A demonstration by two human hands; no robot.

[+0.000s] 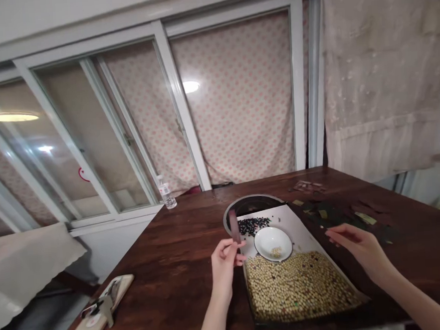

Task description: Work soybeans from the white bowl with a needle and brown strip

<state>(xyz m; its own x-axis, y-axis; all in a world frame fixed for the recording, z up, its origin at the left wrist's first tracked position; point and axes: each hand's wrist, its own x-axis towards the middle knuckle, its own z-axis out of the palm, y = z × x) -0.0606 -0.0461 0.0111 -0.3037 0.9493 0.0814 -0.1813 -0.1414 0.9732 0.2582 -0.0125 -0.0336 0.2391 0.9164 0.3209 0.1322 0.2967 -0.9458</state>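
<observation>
My left hand (225, 259), fingers closed, holds a narrow dark reddish-brown strip (234, 225) upright beside the tray's left edge. To the right of the tray, my right hand (355, 243) is raised over the table with thumb and fingers pinched together. What it holds, if anything, is too small to make out; a tiny pale speck shows near the fingertips. Between my hands lies a shallow tray (298, 226) with a pale lining. Cream, bead-like balls (296, 285) cover its near half, with a few darker ones mixed in. A white dark-rimmed bowl (268, 239) in it holds several cream balls.
Small black balls (252, 225) are heaped at the tray's far left. Behind is a round dark panel (245, 203) in the brown table (171, 279). Strips and green scraps (365, 217) lie rightward. A water bottle (166, 193) and a clamped board (102, 309) are leftward.
</observation>
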